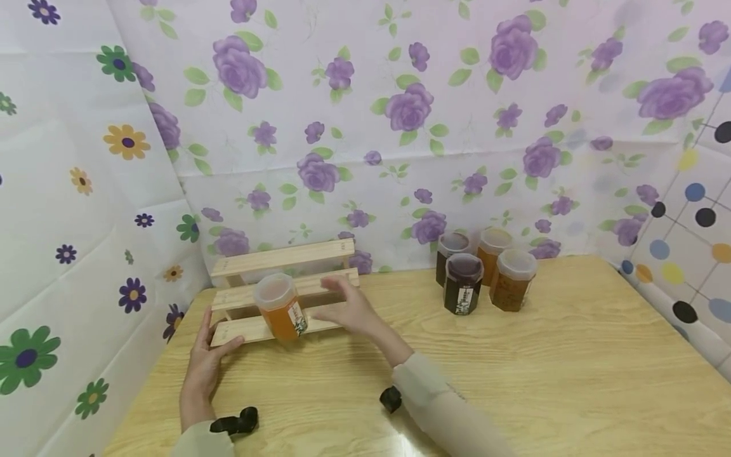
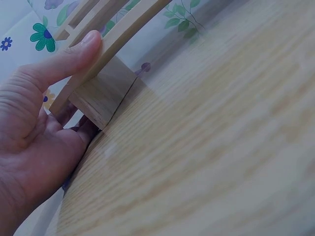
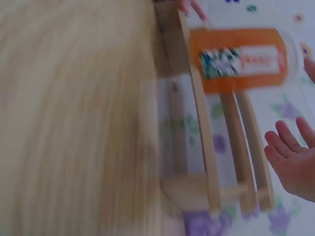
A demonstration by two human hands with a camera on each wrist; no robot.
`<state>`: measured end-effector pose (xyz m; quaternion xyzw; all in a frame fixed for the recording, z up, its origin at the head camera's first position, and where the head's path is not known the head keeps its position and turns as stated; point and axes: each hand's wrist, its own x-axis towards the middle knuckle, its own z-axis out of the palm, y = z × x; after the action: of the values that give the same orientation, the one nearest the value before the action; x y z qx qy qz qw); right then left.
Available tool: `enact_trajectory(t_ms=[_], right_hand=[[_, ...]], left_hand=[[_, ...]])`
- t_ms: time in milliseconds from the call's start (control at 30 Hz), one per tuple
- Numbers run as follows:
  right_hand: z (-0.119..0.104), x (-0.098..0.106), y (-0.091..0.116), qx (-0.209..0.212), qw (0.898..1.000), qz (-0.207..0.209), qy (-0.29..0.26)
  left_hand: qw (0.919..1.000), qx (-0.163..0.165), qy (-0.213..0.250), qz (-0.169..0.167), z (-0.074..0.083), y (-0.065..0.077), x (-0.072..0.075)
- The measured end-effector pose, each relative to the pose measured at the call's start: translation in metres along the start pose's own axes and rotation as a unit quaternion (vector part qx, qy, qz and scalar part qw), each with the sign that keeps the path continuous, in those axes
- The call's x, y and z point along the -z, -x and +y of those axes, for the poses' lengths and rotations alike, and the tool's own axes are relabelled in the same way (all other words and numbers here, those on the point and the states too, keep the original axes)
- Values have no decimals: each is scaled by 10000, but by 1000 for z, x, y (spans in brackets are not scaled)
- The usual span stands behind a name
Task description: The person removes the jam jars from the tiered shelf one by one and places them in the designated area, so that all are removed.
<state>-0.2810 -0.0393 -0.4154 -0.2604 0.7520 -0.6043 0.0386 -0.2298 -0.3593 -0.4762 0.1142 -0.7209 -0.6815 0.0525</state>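
A three-tier wooden step rack (image 1: 282, 257) stands on the table near the back wall. On its lowest step sits a lidded jar of orange contents (image 1: 280, 317), its label facing front right. My left hand (image 1: 202, 368) grips the rack's left end, thumb over the lowest slat; in the left wrist view the thumb (image 2: 78, 56) lies on the wood and the other fingers go beneath, partly hidden. Just right of the jar is my right hand (image 1: 356, 311), fingers spread and holding nothing. The right wrist view shows a gap between this hand (image 3: 298, 164) and the jar (image 3: 266, 39).
Right of the rack, several lidded jars stand grouped near the back wall: a dark purple one (image 1: 462, 289) and a brown one (image 1: 511, 285) in front, with others behind. Flowered sheeting (image 1: 365, 114) hangs behind the wood-grain table (image 1: 548, 381) and at its sides.
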Motion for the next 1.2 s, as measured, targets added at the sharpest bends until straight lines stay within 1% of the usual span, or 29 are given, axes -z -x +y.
enact_trajectory(t_ms=[67,200,333,433,500,567,767,900,1033,1200], right_hand=[[-3,-17,-4,-38,9997,-206,-83],[-13,-42,-14,-40,9991,-375,-176],[-18,-55,-24,45,9982,-472,-354],[-18,-61,-30,-61,9976,-461,-504],[-18,-64,-32,-190,9976,-366,-555],[-18,-66,-33,-253,9974,-296,-613],[-17,-67,-32,-345,9964,-167,-753],[-16,-61,-29,-348,9976,-150,-578],[-14,-55,-26,-274,9988,-106,-396],[-13,-45,-19,-336,9982,60,-486]], left_hand=[[10000,-6,-34,-1,0,0,1],[9999,-69,-70,23,0,-1,3],[10000,-63,20,44,-1,-1,0],[9999,55,84,62,0,-3,-1],[9999,110,56,85,1,-4,-1],[9999,132,41,93,1,-4,0],[9999,-18,48,127,-1,-3,-1],[9999,-69,69,44,-3,-3,-2],[10000,-32,29,65,-3,-3,-1],[10000,27,13,65,0,-1,2]])
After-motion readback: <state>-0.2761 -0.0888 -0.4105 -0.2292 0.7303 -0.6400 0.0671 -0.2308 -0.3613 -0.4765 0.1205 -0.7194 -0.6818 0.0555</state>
